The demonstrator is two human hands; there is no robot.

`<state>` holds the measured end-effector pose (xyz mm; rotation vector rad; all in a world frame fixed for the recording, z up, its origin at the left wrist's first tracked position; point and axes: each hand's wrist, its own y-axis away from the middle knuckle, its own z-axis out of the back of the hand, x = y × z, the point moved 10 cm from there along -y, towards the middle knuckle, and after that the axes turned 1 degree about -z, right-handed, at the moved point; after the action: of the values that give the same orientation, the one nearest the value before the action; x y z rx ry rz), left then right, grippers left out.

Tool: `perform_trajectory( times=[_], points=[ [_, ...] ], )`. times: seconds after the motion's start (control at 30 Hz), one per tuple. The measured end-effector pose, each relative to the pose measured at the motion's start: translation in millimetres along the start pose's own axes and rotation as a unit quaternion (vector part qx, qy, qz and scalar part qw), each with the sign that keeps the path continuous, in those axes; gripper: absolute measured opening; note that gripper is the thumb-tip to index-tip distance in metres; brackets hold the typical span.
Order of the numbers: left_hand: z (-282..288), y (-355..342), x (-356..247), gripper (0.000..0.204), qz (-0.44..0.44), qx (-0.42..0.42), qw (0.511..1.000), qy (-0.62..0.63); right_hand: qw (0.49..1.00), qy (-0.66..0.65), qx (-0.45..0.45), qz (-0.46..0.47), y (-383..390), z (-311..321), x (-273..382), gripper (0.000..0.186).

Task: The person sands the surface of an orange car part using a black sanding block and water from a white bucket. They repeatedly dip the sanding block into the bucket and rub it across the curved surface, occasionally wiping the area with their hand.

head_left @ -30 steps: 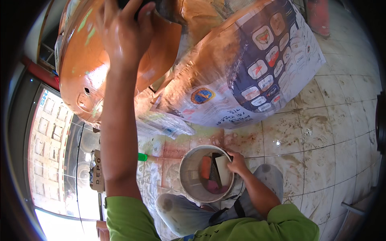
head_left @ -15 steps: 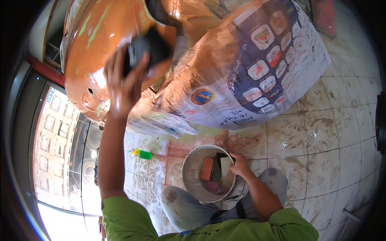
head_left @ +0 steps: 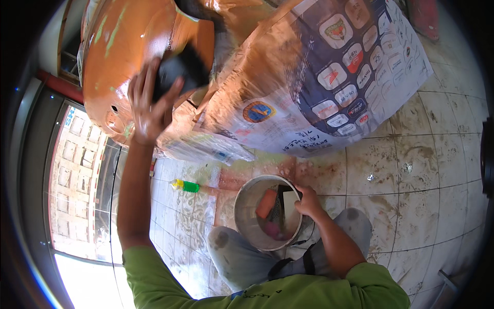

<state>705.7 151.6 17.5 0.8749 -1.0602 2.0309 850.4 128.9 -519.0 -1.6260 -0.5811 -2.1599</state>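
My left hand (head_left: 150, 109) is closed around a black block (head_left: 181, 71) and presses it on a curved, glossy orange panel (head_left: 136, 38) that looks like vehicle bodywork. The block is blurred, so its exact kind does not show. Light green streaks and a small dark hole mark the panel. My right hand (head_left: 310, 202) grips the right rim of a pale round bucket (head_left: 237, 216) between my knees. Inside the bucket sit a red-orange block (head_left: 265, 203), a whitish block (head_left: 289, 202), a dark speckled piece (head_left: 276, 212) and something pink (head_left: 271, 228).
A printed banner sheet (head_left: 267, 136) covers the bodywork to the right and hangs to the floor. A bottle of green liquid with a yellow top (head_left: 185, 186) lies left of the bucket. The tiled floor (head_left: 368, 159) is stained and wet. A large window (head_left: 72, 180) stands at left.
My left hand and the black block have slid a little down and left across the panel. The view has shifted slightly; my right hand keeps its hold on the bucket rim.
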Motion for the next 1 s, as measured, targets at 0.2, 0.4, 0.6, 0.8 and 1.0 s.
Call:
perform_trajectory(
  times=[0.2,0.4,0.6,0.8,1.0],
  points=[
    [-2.0,-95.3,3.1,0.044,0.026,-0.053,0.998,0.007,1.000,0.005,-0.017,-0.002,-12.7,12.0,-5.0,0.061],
    [-6.7,-0.7,-4.5,0.038,0.041,0.008,0.999,0.002,0.999,0.038,0.019,-0.014,-4.2,-6.9,-8.7,0.061],
    [-5.8,-46.6,-6.9,0.054,0.099,-0.071,0.992,0.028,1.000,0.008,0.007,-0.008,-13.2,4.6,-8.8,0.065],
    [6.8,-81.1,23.0,0.041,0.125,-0.113,0.986,0.020,1.000,0.007,-0.002,0.007,-10.0,2.6,-3.1,0.067],
    [-1.7,-63.4,8.1,0.043,0.161,-0.144,0.976,0.023,0.999,0.042,0.009,-0.001,-9.0,5.5,-10.0,0.069]
  ],
)
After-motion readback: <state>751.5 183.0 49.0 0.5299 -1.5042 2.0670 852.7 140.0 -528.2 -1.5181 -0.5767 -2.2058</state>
